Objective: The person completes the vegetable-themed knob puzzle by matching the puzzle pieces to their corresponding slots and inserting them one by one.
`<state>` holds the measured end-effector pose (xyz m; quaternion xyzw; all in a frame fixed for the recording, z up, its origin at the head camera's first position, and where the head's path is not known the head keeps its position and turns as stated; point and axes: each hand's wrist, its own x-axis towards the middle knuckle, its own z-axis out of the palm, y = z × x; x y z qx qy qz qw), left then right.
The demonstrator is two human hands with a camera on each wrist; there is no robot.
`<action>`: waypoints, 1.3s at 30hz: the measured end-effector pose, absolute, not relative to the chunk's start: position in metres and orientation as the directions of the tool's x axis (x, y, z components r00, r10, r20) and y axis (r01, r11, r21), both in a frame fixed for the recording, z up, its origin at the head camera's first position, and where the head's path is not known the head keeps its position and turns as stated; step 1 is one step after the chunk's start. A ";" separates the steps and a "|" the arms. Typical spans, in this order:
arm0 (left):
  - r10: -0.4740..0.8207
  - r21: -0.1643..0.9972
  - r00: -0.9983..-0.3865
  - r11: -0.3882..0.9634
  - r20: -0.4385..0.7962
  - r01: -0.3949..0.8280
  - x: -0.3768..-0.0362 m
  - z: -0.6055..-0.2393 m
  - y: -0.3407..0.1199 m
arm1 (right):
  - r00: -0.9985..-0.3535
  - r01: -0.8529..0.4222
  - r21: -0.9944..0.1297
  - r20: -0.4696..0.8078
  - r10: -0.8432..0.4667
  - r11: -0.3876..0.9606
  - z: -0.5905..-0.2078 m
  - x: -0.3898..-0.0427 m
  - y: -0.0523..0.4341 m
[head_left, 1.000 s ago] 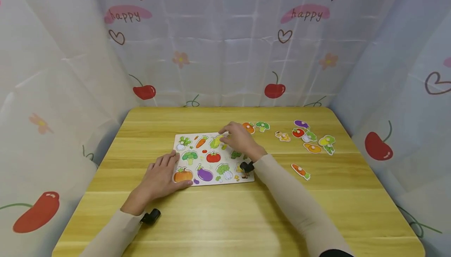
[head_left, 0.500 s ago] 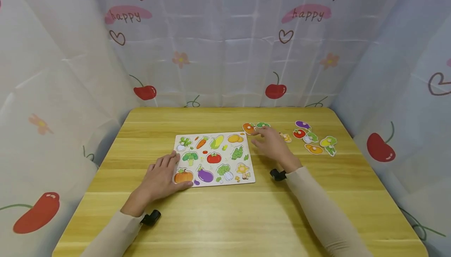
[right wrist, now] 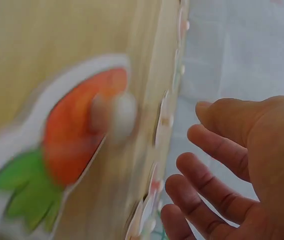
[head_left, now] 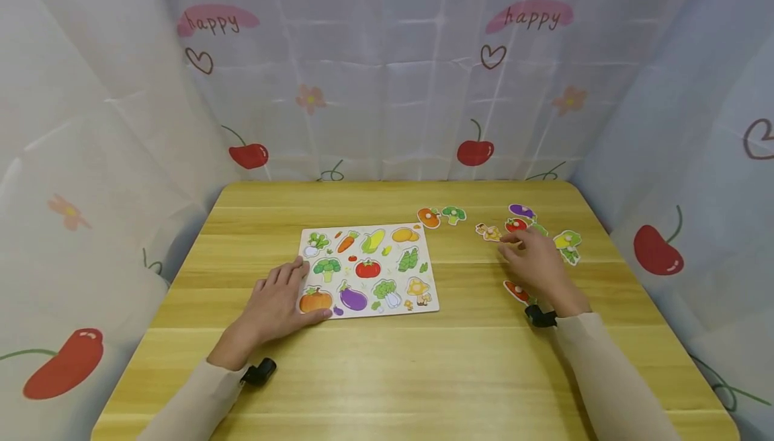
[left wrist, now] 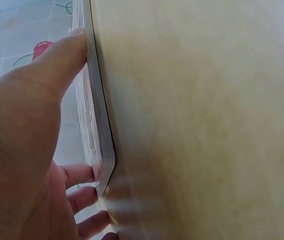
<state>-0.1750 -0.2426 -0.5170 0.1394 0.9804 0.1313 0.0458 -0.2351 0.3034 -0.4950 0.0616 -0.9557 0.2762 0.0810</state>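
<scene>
Two hands (head_left: 273, 303) (head_left: 535, 265), one printed board (head_left: 389, 269)

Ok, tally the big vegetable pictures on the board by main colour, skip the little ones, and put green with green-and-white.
Orange: 2 (carrot, pumpkin)
Red: 1 (tomato)
Purple: 1 (eggplant)
Yellow: 3 (corn, rounded pair, mushrooms)
Green or green-and-white: 4 (broccoli, leafy sprig, cabbage, white root with leaves)
Total: 11
</scene>
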 end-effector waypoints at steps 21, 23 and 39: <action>0.280 0.280 -0.958 0.926 -0.055 0.255 -0.175 -0.514 -0.241 | -0.948 -0.292 -0.587 0.074 -0.309 0.755 -0.501 -0.190 0.356; 0.283 0.281 -0.957 0.925 -0.058 0.256 -0.174 -0.513 -0.240 | -0.946 -0.295 -0.587 0.068 -0.318 0.754 -0.503 -0.189 0.356; 0.273 0.272 -0.957 0.932 -0.099 0.238 -0.175 -0.514 -0.240 | -0.945 -0.309 -0.570 0.094 -0.313 0.761 -0.507 -0.193 0.347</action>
